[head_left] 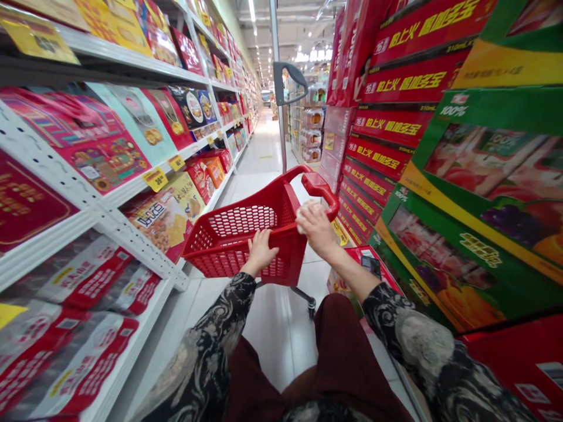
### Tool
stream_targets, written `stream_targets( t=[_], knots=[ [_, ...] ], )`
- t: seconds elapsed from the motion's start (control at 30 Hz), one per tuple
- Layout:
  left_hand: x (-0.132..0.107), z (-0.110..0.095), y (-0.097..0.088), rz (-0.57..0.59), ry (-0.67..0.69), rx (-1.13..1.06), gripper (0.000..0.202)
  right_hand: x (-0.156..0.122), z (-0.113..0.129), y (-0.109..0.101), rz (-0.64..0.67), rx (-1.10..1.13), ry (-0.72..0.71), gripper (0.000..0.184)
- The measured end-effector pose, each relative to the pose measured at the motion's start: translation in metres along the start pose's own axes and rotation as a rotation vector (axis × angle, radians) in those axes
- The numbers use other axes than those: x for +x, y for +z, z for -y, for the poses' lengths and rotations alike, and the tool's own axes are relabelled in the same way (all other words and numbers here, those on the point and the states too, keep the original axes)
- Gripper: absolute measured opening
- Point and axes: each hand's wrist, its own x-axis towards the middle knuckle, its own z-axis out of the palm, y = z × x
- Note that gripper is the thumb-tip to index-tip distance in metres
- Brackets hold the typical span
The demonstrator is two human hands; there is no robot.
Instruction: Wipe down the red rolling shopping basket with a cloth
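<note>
We stand in a long supermarket aisle, under a pale ceiling with rows of bright lights (251, 10), and it runs straight ahead of us to a far end that is too small to make out. Along our left side rise white metal shelves (55, 164) packed with flat red and pastel gift boxes (101, 146). Along our right side stands a tall stack of red and green cartons (440, 176), printed with fruit on the green ones. The floor tiles (281, 334) are pale and glossy, and they shine with the ceiling light.

On the floor just ahead of our knees, between the shelves and the stack, sits a red shopping basket (237, 225) on wheels, with a long grey-topped pole (281, 82) rising behind it. Our left hand (260, 252) lies on the basket's near rim, its fingers (259, 237) together and hooked over the edge. Our right hand (316, 230) sits by the red handle (319, 187), its fingers (310, 214) close together over a pale crumpled wad (302, 215). We cannot tell how tightly they clamp it.
</note>
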Motion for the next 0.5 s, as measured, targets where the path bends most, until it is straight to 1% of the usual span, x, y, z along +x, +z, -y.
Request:
stream_targets(
  t=[0.07, 0.1, 0.17, 0.23, 0.27, 0.33, 0.4, 0.47, 0.5],
  knots=[
    [0.0, 0.001, 0.0, 0.001, 0.014, -0.016, 0.062, 0.0, 0.023, 0.017, 0.039, 0.015, -0.078, 0.029],
    [0.0, 0.002, -0.001, -0.001, 0.018, -0.022, 0.062, 0.0, 0.031, 0.022, 0.047, 0.017, -0.104, 0.028],
    [-0.001, 0.004, -0.001, -0.005, 0.024, -0.025, 0.062, 0.001, 0.036, 0.024, 0.055, 0.01, -0.143, 0.029],
    [-0.002, 0.005, -0.001, -0.005, 0.025, -0.025, 0.061, 0.0, 0.026, 0.016, 0.056, -0.011, -0.144, 0.032],
    [-0.003, 0.005, 0.0, -0.006, 0.025, -0.025, 0.061, 0.0, 0.018, 0.009, 0.047, -0.026, -0.117, 0.033],
    [-0.004, 0.004, 0.001, -0.009, 0.027, -0.027, 0.061, -0.002, -0.001, -0.007, -0.001, -0.062, -0.009, 0.034],
    [-0.004, 0.002, 0.002, -0.015, 0.03, -0.029, 0.061, -0.003, -0.016, -0.02, -0.065, -0.084, 0.11, 0.035],
    [-0.004, 0.0, 0.003, -0.02, 0.03, -0.026, 0.061, -0.005, -0.018, -0.024, -0.093, -0.081, 0.178, 0.037],
    [-0.004, -0.002, 0.003, -0.02, 0.03, -0.023, 0.061, -0.006, -0.014, -0.022, -0.085, -0.069, 0.179, 0.037]
  ],
)
